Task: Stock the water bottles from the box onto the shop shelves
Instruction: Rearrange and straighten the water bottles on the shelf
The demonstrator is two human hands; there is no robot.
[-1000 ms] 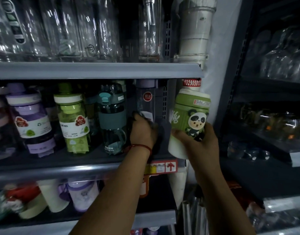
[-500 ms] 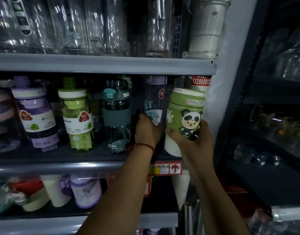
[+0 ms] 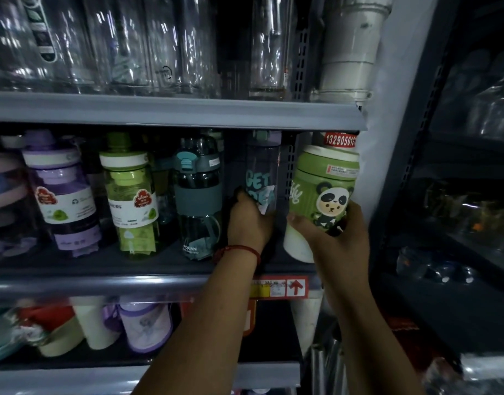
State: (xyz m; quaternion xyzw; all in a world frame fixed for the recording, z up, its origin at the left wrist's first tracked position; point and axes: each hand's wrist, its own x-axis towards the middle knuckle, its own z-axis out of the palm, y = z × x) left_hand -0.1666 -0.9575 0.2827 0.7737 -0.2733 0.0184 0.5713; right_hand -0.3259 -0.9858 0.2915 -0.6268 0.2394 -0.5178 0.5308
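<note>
Holding two bottles at the shelf (image 3: 102,283).
The panda bottle (image 3: 322,192) is gripped by the right hand (image 3: 337,240); the purple bottle (image 3: 262,178) is clasped by the left hand (image 3: 249,222).

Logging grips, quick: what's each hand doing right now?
Left hand: grips the GET bottle.
Right hand: holds the panda bottle.

Green panda-print bottle (image 3: 316,173) has a white base; dark bottle (image 3: 262,166) bears teal lettering.
</note>
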